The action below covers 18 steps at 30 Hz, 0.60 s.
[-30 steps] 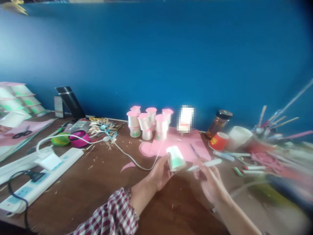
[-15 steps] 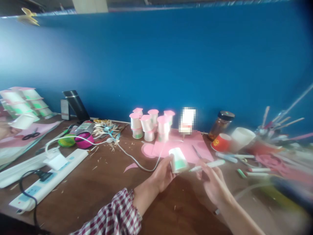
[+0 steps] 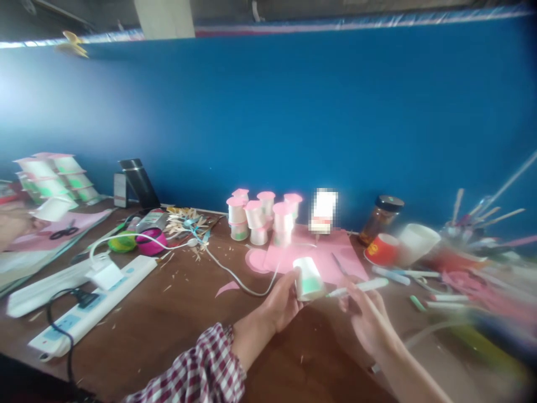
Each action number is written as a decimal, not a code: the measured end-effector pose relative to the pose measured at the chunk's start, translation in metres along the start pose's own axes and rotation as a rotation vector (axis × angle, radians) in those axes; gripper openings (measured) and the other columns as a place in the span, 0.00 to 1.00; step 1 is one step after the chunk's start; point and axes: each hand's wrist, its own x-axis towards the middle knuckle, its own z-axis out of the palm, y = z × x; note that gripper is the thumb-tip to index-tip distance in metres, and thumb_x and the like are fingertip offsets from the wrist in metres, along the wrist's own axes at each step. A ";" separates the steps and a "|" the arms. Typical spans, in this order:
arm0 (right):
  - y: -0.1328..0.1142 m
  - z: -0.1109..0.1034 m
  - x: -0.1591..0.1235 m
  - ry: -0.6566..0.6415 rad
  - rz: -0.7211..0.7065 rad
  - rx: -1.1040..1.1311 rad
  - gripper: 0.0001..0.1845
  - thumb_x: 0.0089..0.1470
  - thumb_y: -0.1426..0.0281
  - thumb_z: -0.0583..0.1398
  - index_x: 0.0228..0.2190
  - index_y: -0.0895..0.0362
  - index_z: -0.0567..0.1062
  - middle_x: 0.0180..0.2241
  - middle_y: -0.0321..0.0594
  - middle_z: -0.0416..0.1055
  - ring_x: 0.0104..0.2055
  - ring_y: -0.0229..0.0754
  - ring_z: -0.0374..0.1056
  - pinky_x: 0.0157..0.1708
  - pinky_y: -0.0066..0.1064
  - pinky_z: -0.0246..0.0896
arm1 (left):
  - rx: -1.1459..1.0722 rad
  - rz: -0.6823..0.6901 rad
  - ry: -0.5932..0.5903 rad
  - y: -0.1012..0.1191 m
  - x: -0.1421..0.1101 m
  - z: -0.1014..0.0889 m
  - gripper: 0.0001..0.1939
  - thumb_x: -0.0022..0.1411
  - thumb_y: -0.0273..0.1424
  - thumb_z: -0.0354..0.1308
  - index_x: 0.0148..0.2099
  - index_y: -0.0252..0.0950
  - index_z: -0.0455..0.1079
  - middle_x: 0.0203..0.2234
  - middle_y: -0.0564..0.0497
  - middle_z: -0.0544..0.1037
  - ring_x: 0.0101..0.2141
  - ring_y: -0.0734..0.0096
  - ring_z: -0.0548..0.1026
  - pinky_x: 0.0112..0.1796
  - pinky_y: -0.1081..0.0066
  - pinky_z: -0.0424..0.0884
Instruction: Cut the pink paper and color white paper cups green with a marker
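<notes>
My left hand point(image 3: 282, 305) is wrapped round a white paper cup point(image 3: 308, 270) with a green painted band, held tilted above the table. In my right hand point(image 3: 363, 308) is a white marker pen point(image 3: 364, 286), its green tip pointing left at the cup's lower edge; whether the tip touches cannot be made out. Behind the cup lies a sheet of pink paper point(image 3: 344, 254) with a dark thin tool point(image 3: 338, 262) on it. Several paper cups with pink paper tops point(image 3: 282, 224) stand stacked in pairs beyond my left hand.
A white power strip point(image 3: 96, 305) with plugs and a cable lies at left. Another person's hand point(image 3: 17, 224) holds a white cup near scissors point(image 3: 64, 232). A lidded jar point(image 3: 381, 218), a red cup point(image 3: 382, 249) and loose markers stand or lie at right.
The whole view has shifted slightly, so things sit a little lower and further right. Both hands keep their hold on the cup and marker, with little visible movement.
</notes>
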 end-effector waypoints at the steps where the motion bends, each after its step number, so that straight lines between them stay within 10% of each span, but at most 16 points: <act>1: 0.000 0.000 0.000 -0.001 -0.003 0.002 0.14 0.46 0.59 0.67 0.25 0.58 0.74 0.20 0.33 0.61 0.22 0.31 0.55 0.21 0.22 0.52 | 0.003 0.000 0.000 0.000 0.000 0.000 0.16 0.60 0.40 0.55 0.41 0.32 0.72 0.33 0.46 0.79 0.36 0.65 0.75 0.39 0.67 0.68; 18: -0.006 0.005 0.004 0.057 -0.095 -0.027 0.13 0.49 0.61 0.65 0.24 0.58 0.70 0.19 0.32 0.61 0.21 0.32 0.54 0.19 0.24 0.50 | 0.037 0.069 0.022 0.006 -0.006 0.003 0.12 0.57 0.36 0.60 0.42 0.36 0.70 0.38 0.48 0.77 0.41 0.65 0.74 0.44 0.65 0.67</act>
